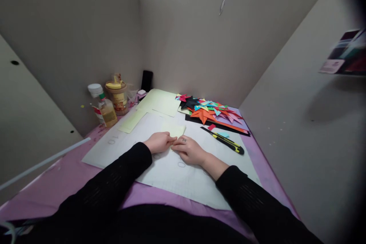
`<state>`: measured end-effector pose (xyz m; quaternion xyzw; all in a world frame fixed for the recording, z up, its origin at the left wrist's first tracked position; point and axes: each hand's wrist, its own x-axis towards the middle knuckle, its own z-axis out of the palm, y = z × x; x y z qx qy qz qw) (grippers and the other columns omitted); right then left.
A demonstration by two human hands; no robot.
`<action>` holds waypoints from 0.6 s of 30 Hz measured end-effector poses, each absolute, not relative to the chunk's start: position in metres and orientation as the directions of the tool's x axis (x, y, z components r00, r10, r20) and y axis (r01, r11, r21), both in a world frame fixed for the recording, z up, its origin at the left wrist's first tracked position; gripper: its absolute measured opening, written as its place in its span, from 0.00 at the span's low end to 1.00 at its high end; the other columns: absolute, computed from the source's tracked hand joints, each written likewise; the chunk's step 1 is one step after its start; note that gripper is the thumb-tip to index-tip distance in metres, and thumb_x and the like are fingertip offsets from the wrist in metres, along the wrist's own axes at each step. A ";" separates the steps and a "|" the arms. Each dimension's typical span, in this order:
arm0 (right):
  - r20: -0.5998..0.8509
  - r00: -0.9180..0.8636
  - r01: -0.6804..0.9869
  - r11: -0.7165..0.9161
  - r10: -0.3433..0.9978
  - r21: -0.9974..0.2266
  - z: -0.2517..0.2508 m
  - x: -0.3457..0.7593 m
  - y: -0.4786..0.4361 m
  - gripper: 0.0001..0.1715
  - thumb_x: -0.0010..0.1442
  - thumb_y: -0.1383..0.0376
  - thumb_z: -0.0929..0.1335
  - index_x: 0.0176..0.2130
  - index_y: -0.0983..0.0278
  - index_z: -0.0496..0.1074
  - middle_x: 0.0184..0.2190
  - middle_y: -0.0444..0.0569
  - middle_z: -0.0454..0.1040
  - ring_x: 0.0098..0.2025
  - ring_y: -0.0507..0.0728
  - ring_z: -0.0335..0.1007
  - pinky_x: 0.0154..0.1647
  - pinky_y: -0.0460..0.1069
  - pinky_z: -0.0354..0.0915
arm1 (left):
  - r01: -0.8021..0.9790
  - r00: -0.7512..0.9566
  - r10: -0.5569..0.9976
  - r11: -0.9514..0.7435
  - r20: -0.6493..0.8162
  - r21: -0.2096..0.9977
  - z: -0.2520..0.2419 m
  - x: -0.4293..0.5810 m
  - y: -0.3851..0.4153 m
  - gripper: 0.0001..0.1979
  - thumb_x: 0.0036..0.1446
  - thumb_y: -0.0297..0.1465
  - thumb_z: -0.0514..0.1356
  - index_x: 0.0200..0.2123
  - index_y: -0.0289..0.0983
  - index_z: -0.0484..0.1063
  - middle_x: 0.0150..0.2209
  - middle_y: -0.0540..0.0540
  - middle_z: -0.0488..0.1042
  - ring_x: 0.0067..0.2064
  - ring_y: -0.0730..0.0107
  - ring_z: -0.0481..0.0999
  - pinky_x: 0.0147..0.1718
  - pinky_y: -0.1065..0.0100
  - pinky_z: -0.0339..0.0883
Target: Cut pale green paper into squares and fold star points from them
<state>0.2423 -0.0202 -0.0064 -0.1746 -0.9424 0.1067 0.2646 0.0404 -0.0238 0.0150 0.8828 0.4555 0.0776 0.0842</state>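
A small pale yellow sheet of paper lies under my fingers on a large white sheet. My left hand has its fingers closed at the paper's near edge. My right hand, with a ring on one finger, pinches the same edge from the other side. The fingertips of both hands nearly meet, and they hide the edge between them. To the right lies a yellow and black utility knife, with small red and light blue paper scraps beside it.
Folded paper stars in several colours are heaped at the back right on coloured sheets. Larger pale yellow sheets lie at the back. On the left stand a glue bottle, a lidded cup and a black phone. Grey panels enclose the table.
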 end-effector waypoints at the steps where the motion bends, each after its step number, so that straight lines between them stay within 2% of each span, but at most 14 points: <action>1: 0.458 -0.801 0.275 0.917 0.385 -0.289 -0.007 0.242 -0.020 0.21 0.52 0.74 0.64 0.44 0.58 0.72 0.42 0.49 0.73 0.44 0.57 0.64 0.47 0.54 0.62 | 0.793 0.570 0.819 -0.569 0.061 0.219 0.015 0.040 -0.024 0.20 0.63 0.43 0.44 0.42 0.44 0.73 0.30 0.48 0.69 0.29 0.71 0.69 0.27 0.71 0.56; 18: 0.409 -0.829 0.295 0.920 0.380 -0.256 -0.005 0.244 -0.026 0.20 0.57 0.70 0.62 0.48 0.57 0.71 0.45 0.51 0.71 0.45 0.58 0.62 0.47 0.56 0.61 | 0.807 0.555 0.830 -0.554 0.057 0.203 0.015 0.042 -0.025 0.21 0.63 0.43 0.43 0.45 0.45 0.72 0.31 0.47 0.69 0.30 0.69 0.70 0.27 0.70 0.56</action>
